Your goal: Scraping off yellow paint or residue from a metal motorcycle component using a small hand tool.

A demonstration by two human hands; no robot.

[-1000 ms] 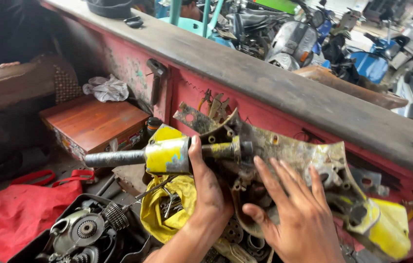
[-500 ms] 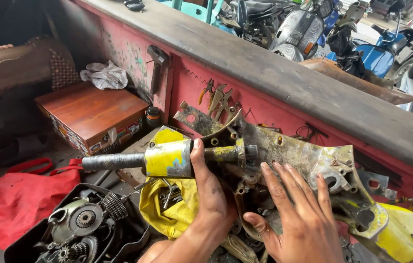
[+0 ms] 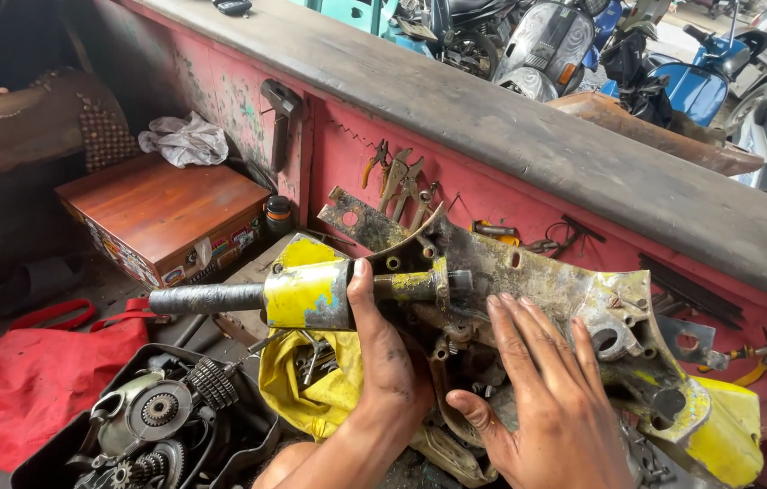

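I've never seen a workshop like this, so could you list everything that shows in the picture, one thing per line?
Handlebar assembly: one, yellow with a black grip, across the middle, held.
Metal frame part: one, grimy grey with yellow patches, under the hands.
Yellow cloth: one, below the handlebar, holding small parts.
Black tray: one, bottom left, holding gears and engine parts.
Red cloth: one, left floor.
Wooden box: one, brown, left of centre.
White rag: one, behind the box.
Pliers: several, hanging on the red wall.
Red wall: one, with a grey top ledge.
Scooters: several, blue and grey, beyond the wall.
Left hand: gripping the handlebar assembly.
Right hand: flat, fingers spread on the frame part.
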